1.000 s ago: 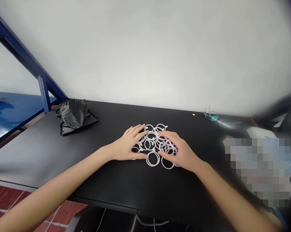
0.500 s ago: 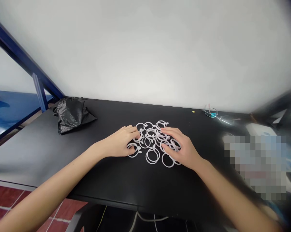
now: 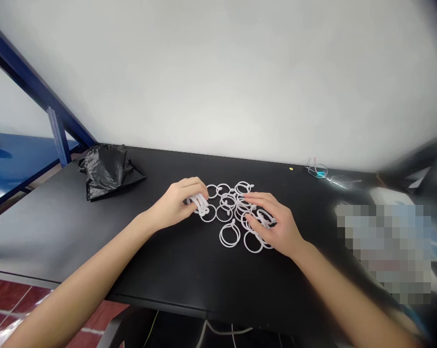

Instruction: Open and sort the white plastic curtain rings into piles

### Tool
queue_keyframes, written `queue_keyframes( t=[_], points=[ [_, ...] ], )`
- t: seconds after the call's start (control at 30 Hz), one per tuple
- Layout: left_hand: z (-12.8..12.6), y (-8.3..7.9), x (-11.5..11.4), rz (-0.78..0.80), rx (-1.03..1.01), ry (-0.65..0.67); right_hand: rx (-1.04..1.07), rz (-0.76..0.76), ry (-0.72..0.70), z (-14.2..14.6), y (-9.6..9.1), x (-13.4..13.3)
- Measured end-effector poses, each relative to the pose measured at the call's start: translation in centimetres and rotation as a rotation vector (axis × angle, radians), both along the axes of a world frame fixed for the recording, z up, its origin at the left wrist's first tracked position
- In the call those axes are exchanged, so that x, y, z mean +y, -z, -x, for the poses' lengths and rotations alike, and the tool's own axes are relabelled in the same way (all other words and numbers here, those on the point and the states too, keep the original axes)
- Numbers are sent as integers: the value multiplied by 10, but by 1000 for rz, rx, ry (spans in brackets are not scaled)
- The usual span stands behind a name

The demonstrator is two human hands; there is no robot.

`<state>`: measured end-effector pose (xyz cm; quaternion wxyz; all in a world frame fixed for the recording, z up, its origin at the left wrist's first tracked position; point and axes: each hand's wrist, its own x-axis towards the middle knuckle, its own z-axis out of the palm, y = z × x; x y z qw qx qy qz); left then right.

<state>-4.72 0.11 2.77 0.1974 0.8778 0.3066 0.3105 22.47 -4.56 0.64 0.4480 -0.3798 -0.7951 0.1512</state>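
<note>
A loose heap of several white plastic rings (image 3: 230, 212) lies on a black table (image 3: 95, 237). My left hand (image 3: 177, 205) is at the heap's left edge, fingers curled round a small bunch of rings (image 3: 198, 203) lifted a little off the table. On the heap's right side rests my right hand (image 3: 276, 224), fingers bent and pinching at rings under them. A double ring (image 3: 230, 234) lies in front between both hands.
A crumpled black plastic bag (image 3: 108, 169) sits at the table's back left. A small clear item with a blue bit (image 3: 318, 170) lies at the back right by the white wall. A blue metal frame (image 3: 55, 130) stands at left. A blurred patch covers the right.
My left hand went from lying flat on the rings to curling and lifting a bunch of them at the left edge. My right hand's fingers bent in and it shifted slightly right.
</note>
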Motion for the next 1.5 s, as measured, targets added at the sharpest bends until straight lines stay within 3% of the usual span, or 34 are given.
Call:
queue_keyframes(
  t=[0.13,0.3,0.5,0.63,0.73,0.87,1.2,1.5],
  points=[
    [1,3,-2,127,-91,55,17,-6,4,2,-1,0],
    [2,7,0,323,129,44,23,-4,0,1,-1,0],
    [-3,9,-3,209,369,-83,28,-7,-3,1,0,-1],
    [-3,11,-3,154,360,-110,33,-8,1,2,0,0],
    [0,14,0,204,325,-143,33,-4,1,2,0,0],
    [1,16,2,240,317,-90,33,-5,0,1,0,0],
    [-8,17,20,-66,327,-3,31,-5,7,1,-1,0],
    [-16,18,21,-44,442,-10,26,-26,15,2,-2,0]
  ],
)
